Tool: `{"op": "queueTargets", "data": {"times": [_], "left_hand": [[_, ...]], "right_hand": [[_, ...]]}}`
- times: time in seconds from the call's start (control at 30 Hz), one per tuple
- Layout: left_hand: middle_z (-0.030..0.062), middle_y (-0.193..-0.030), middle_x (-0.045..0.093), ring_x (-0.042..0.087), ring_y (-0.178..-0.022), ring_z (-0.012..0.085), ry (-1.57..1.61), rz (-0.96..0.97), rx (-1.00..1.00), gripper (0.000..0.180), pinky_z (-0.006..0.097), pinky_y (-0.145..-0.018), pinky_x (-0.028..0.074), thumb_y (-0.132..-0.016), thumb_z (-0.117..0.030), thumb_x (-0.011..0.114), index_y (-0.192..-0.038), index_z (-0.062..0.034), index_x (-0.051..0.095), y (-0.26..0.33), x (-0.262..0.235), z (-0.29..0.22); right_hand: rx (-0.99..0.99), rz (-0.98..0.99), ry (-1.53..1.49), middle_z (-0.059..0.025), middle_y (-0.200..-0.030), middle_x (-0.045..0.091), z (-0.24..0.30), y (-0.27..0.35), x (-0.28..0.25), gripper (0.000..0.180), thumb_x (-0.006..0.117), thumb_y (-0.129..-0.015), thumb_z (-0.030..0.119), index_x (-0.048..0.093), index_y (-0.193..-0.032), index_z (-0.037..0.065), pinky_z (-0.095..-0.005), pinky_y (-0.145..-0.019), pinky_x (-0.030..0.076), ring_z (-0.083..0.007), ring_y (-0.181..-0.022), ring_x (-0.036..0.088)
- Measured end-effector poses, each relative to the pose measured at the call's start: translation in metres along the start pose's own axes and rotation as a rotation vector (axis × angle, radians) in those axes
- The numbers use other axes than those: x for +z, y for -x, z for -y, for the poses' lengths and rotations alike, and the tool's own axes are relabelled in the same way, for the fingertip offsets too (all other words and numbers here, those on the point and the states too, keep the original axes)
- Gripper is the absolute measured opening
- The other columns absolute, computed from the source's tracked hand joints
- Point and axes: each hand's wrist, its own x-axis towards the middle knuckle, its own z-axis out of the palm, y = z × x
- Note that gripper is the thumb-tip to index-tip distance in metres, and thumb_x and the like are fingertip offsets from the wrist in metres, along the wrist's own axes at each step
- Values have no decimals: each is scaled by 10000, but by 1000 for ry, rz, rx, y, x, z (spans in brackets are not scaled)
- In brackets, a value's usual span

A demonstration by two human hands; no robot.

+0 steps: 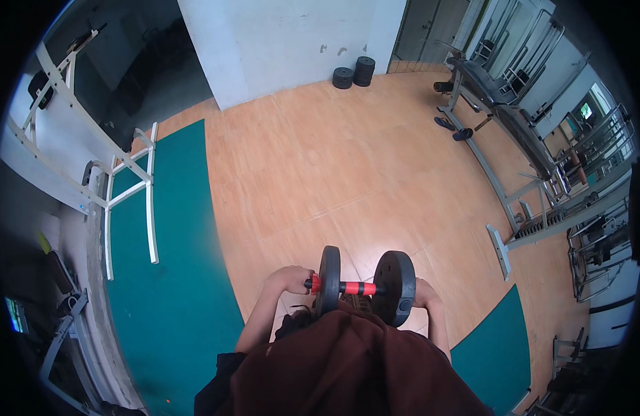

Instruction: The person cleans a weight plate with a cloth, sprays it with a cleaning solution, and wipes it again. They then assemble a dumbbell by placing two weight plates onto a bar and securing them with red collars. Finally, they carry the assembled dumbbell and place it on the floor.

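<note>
A dumbbell [358,288] with two thick black plates and a red-and-black handle lies crosswise in front of my body, close to my dark maroon shirt. At its left end sticks out a red collar nut [316,283]. My left hand [291,279] is closed at that end, its fingers curled against the nut. Beside the outer face of the right plate is my right hand [424,294], closed at the bar's other end; the plate hides most of its fingertips. What supports the dumbbell from below cannot be seen.
Green mats [174,249] lie on the wood-look floor [320,166]. A white metal rack [152,208] stands at left. Stacked black weight plates [364,71] sit against the far wall. A grey padded bench [521,132], slippers [463,134] and gym machines are at right.
</note>
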Motion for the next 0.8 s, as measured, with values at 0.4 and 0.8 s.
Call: {"op": "queueTargets", "data": {"times": [0.4,0.8], "left_hand": [[175,-755,619,597,-764,345,-4,-21,-69,297,411,-675,464,-625,-177,572,-909,-92,575,-184,-253,86],[179,-802,620,595,-806,337,109,-82,-280,369,400,-695,469,-631,-188,612,-987,-101,566,-314,-470,213]], "right_hand": [[8,-20,-42,-168,-841,640,-91,-282,-181,265,662,-634,267,631,-815,75,-416,-727,493,-339,-820,607],[-158,186,103,-159,-860,635,-113,-578,-380,325,698,-619,233,588,-887,86,-419,-754,485,-339,-835,597]]}}
